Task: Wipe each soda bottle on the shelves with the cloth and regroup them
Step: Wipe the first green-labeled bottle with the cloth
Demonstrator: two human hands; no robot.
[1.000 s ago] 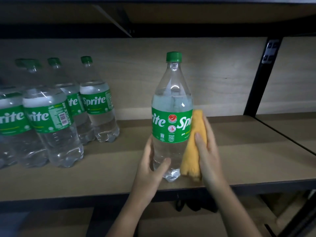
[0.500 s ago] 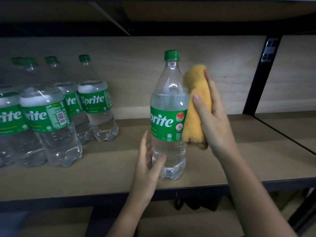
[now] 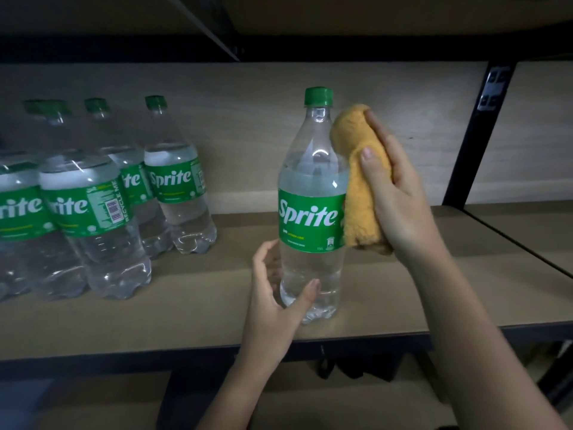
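A clear Sprite bottle with a green cap and green label stands upright near the front edge of the wooden shelf. My left hand curls round its lower part, thumb in front, fingers behind. My right hand grips a folded yellow cloth and presses it against the bottle's right side, from the shoulder down to the label. Several more Sprite bottles stand grouped at the left of the same shelf.
A black upright post divides this shelf from another shelf bay at the right. A dark shelf hangs overhead. A lower shelf lies below in shadow, with dark objects under the front rail.
My right hand has carried the cloth up the bottle's right side, from its base to its shoulder. The bottle has turned, so the label now faces me. My left hand stays low on it.
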